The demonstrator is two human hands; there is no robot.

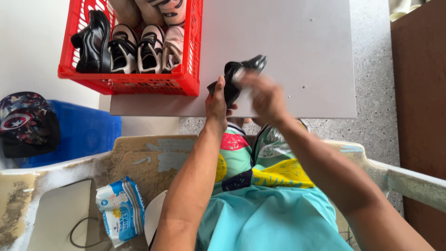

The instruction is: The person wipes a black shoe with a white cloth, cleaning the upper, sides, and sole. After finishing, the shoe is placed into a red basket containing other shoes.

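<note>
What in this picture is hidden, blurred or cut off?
Head view:
- Right hand: motion-blurred; the white thing it holds cannot be identified.
- Black shoe: its middle is covered by the left hand.
- Red crate: cut off by the top edge, its upper shoes too.
- Wipes pack: partly behind the left forearm.

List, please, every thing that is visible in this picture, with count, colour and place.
black shoe: one, glossy black, held over the table's near edge
white cloth or wipe: one, blurred, on the shoe
red crate: one, table's left end
shoes in crate: several, black, black-and-white and pink
table: one, grey
pack of wipes: one, white and blue, lower left
blue bin: one, left
patterned cap: one, dark, far left
left hand: grips shoe
right hand: blurred, on wipe
</note>
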